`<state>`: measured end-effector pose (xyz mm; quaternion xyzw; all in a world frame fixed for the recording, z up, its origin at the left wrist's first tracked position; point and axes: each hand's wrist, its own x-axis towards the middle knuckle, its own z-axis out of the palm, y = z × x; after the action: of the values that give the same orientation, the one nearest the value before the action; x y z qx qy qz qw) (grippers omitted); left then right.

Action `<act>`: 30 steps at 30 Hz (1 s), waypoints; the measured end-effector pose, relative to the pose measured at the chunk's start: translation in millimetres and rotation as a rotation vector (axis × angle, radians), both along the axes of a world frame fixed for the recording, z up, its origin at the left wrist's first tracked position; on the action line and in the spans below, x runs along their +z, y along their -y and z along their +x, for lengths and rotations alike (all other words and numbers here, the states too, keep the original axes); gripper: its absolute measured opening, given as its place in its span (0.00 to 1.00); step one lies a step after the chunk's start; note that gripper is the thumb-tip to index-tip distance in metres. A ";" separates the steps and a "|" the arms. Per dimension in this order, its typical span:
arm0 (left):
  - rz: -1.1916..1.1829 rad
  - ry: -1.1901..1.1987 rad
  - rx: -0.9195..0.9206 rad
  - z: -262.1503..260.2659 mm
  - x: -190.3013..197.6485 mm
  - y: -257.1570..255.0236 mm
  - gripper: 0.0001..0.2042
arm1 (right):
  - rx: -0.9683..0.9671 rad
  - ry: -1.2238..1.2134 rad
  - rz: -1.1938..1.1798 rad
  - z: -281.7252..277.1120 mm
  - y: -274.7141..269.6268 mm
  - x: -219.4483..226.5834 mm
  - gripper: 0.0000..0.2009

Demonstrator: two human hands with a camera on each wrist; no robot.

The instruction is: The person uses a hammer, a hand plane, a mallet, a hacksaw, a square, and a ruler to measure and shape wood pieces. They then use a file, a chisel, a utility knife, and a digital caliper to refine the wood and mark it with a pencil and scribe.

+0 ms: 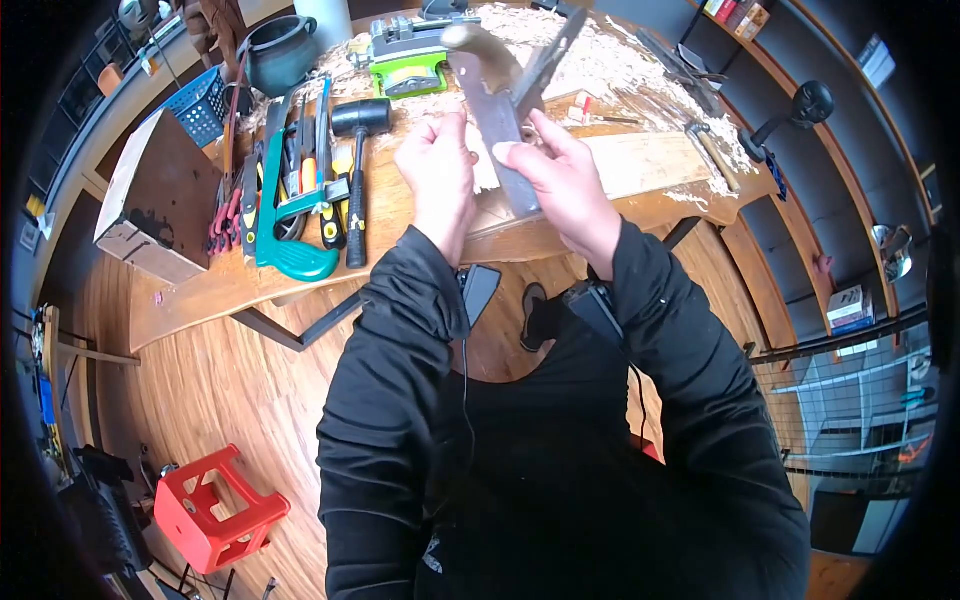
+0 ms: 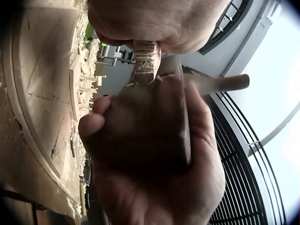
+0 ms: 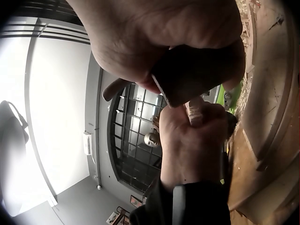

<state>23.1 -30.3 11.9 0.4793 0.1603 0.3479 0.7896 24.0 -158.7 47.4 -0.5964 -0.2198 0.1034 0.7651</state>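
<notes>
Above the front of the workbench, my right hand [image 1: 572, 190] grips a dark wooden hand plane [image 1: 492, 115], its thumb on the body. The plane is tilted up, with a rounded handle [image 1: 480, 50] at its far end. My left hand [image 1: 438, 172] is raised just left of the plane. In the left wrist view, the left hand pinches a short, pale, ridged piece of wood [image 2: 146, 56] whose tip is right at the plane's body [image 2: 150, 126]. Fingers hide the other end of that piece.
On the bench [image 1: 400, 215] are a black mallet [image 1: 360, 117], a green-handled saw [image 1: 300, 262], a green vise [image 1: 410, 75], a hammer [image 1: 715, 160] and pale shavings [image 1: 610, 70]. A wooden box [image 1: 165, 200] stands left; a red stool [image 1: 220, 510] is on the floor.
</notes>
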 end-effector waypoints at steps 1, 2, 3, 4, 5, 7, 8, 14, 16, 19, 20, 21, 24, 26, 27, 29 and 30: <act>0.003 -0.001 -0.006 -0.2 2.7 2.0 0.10 | 0.071 0.015 0.008 2.3 -1.0 0.4 0.27; -0.014 0.001 0.022 -0.2 5.4 3.1 0.11 | 0.143 0.030 0.015 3.9 -2.3 0.3 0.27; -0.033 0.003 0.054 -0.3 7.9 2.9 0.11 | 0.114 0.078 0.001 5.1 -4.5 -3.1 0.25; -0.051 0.003 0.089 -1.5 10.9 1.4 0.12 | 0.115 0.074 0.002 0.4 -2.1 -6.1 0.25; -0.062 -0.015 0.110 1.1 15.3 -6.1 0.12 | 0.129 0.064 -0.042 -10.4 3.8 -10.0 0.31; -0.171 0.088 0.082 6.9 6.3 -22.8 0.11 | 0.047 0.380 -0.239 -28.3 18.2 -28.4 0.37; -0.294 0.195 0.050 7.1 6.1 -28.7 0.11 | 0.131 0.192 -0.101 -44.6 21.1 -24.1 0.36; 0.011 -0.020 0.098 1.9 -5.6 -12.7 0.12 | 0.048 0.050 -0.051 -13.3 20.9 -21.6 0.32; 0.000 -0.033 0.080 2.3 -6.4 -7.6 0.12 | -0.011 0.004 -0.101 -0.8 13.7 -19.7 0.34; -0.027 0.031 0.065 8.4 -5.6 0.7 0.12 | 0.037 0.024 -0.043 8.8 0.1 -19.2 0.35; -0.070 0.072 0.027 10.2 -5.4 3.6 0.12 | 0.056 0.036 -0.072 12.1 -1.9 -21.5 0.35; -0.078 0.076 0.081 12.9 -4.9 5.8 0.12 | 0.093 0.091 -0.077 15.2 -2.8 -23.4 0.35; -0.087 0.030 0.062 9.3 -0.2 -12.6 0.12 | 0.105 0.245 -0.208 -3.3 11.6 -29.9 0.35; -0.188 0.175 0.046 13.3 -10.9 -27.1 0.10 | 0.051 0.282 -0.137 -32.1 22.8 -40.2 0.34; -0.141 0.173 0.050 11.2 -11.2 -31.0 0.10 | 0.051 0.275 -0.113 -36.0 24.8 -40.1 0.34; -0.087 0.152 0.036 5.1 -11.3 -29.4 0.10 | 0.032 0.250 -0.084 -37.6 26.2 -38.0 0.34; -0.040 0.083 0.067 2.7 -12.8 -25.3 0.10 | 0.029 0.169 -0.075 -30.9 25.5 -36.3 0.34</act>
<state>25.8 -4.9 -0.8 0.4432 0.1503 0.3905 0.7928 -6.8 -184.2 11.2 -0.6281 -0.2883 0.0720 0.7192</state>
